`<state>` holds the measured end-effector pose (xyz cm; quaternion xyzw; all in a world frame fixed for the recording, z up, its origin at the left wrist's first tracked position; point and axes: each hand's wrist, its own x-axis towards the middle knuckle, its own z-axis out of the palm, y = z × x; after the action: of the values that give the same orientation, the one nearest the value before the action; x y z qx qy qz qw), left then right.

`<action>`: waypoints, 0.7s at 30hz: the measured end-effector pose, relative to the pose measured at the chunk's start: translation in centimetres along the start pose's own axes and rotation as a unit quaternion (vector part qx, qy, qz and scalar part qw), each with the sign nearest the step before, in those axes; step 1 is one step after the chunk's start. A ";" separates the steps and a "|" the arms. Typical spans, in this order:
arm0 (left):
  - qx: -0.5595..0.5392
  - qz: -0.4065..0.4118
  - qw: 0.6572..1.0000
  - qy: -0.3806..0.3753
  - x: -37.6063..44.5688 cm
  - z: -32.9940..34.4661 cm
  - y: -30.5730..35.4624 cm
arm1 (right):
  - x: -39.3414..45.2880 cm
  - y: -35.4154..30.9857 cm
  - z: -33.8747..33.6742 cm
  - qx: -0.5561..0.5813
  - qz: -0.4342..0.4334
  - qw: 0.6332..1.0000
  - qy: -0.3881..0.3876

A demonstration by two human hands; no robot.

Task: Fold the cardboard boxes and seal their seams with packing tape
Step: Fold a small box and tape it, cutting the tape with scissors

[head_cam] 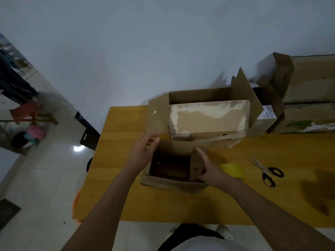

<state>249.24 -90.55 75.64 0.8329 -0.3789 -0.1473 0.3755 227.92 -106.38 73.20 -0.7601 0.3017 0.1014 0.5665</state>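
Note:
A small open cardboard box (168,169) stands on the yellow wooden table (181,203) in front of me, its dark inside showing. My left hand (143,151) holds the box's upper left corner, fingers curled over the far flap. My right hand (208,169) presses the right flap inward, thumb at the flap's lower edge. A yellow roll of packing tape (233,170) lies just right of my right hand. Behind the small box a larger open cardboard box (204,120) holds a closed carton with torn tape marks.
Black-handled scissors (266,171) lie on the table to the right of the tape. More cardboard boxes (308,91) are stacked at the back right. A black crate (87,131) leans off the table's left side; a red stool (30,111) stands on the floor at left.

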 end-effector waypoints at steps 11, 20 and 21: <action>-0.102 -0.150 0.956 -0.230 -6.6 -0.3 -2.9 | 0.7 0.3 0.9 0.001 -0.001 1.000 0.026; -0.257 -0.199 0.937 -0.126 -7.5 0.9 -4.0 | 0.3 1.0 1.3 0.047 0.005 0.995 0.083; -0.276 -0.202 0.933 -0.113 -7.6 1.2 -4.0 | 0.3 0.9 1.3 0.046 0.007 0.995 0.090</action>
<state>245.61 -83.85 71.53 0.7328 -0.1873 -0.4123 0.5078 227.88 -105.41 71.89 -0.7373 0.3612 0.0229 0.5704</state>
